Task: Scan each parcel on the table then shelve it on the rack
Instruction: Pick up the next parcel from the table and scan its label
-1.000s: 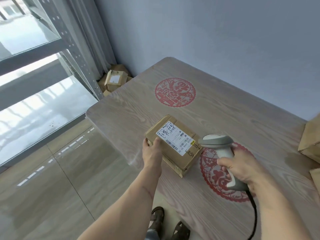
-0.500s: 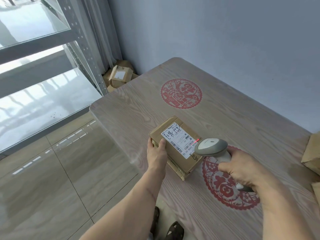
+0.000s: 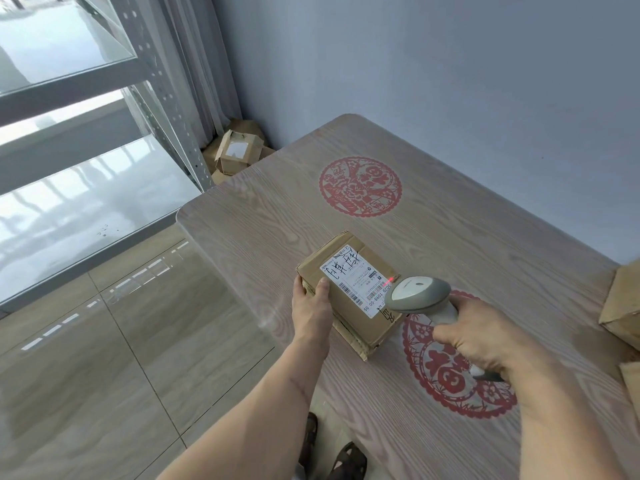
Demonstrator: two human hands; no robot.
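**While scanner glows: parcel pinned at near table edge**

While held flat on the wood-grain table, cardboard parcel sits near the front-left edge, white shipping label facing up, handwriting and barcodes visible. Left hand on parcel's near-left corner, thumb up on top face just touching the label edge, fingers wrapped against the side. Right hand curled tight round grip of grey handheld scanner, scanner head hovering just over label's right end. Red light spot on label right by scanner nose. Red paper-cut decal under right hand, second decal farther back. More brown boxes at right table edge, cropped. Metal rack left, glass shelves. Boxes on floor in corner between rack and table. Sandalled feet below table edge.
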